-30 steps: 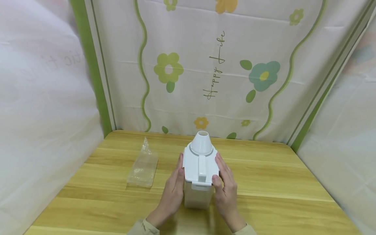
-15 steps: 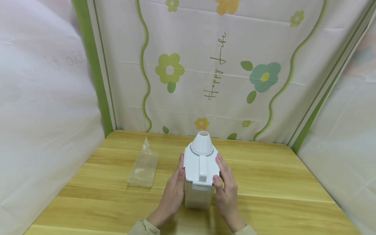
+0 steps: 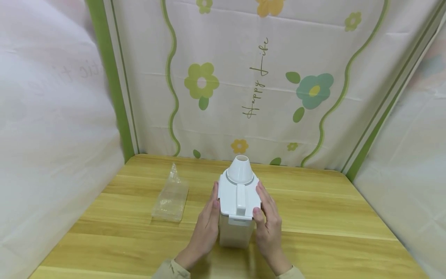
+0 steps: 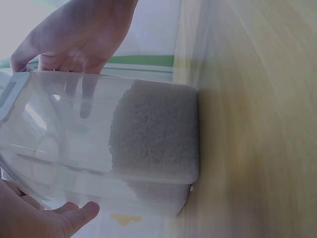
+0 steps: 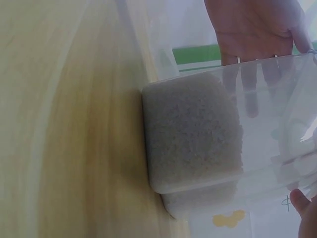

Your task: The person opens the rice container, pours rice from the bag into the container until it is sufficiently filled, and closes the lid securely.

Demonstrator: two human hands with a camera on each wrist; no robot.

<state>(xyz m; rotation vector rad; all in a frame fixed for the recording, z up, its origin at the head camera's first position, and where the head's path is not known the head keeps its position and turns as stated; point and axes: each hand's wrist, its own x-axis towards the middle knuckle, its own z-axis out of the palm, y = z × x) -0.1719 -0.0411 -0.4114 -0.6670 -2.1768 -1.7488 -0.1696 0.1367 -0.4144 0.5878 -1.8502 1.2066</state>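
Note:
A clear, rice-filled storage container (image 3: 237, 236) stands upright on the table. White grains that look like rice (image 4: 156, 131) fill roughly its lower half. Its white lid (image 3: 230, 197) carries a cone-shaped white spout (image 3: 240, 172) and a raised lever. My left hand (image 3: 204, 228) lies along the left side, fingers mostly straight and touching the wall and lid edge. Along the right side rests my right hand (image 3: 270, 228), its thumb at the lid's front corner. Through the clear wall, the left hand's fingers (image 5: 250, 91) show extended against the container in the right wrist view.
An empty-looking clear plastic bag (image 3: 170, 201) lies flat on the wooden table (image 3: 331, 224), left of the container. Behind the table hangs a printed curtain (image 3: 223, 124), with light cloth walls on both sides.

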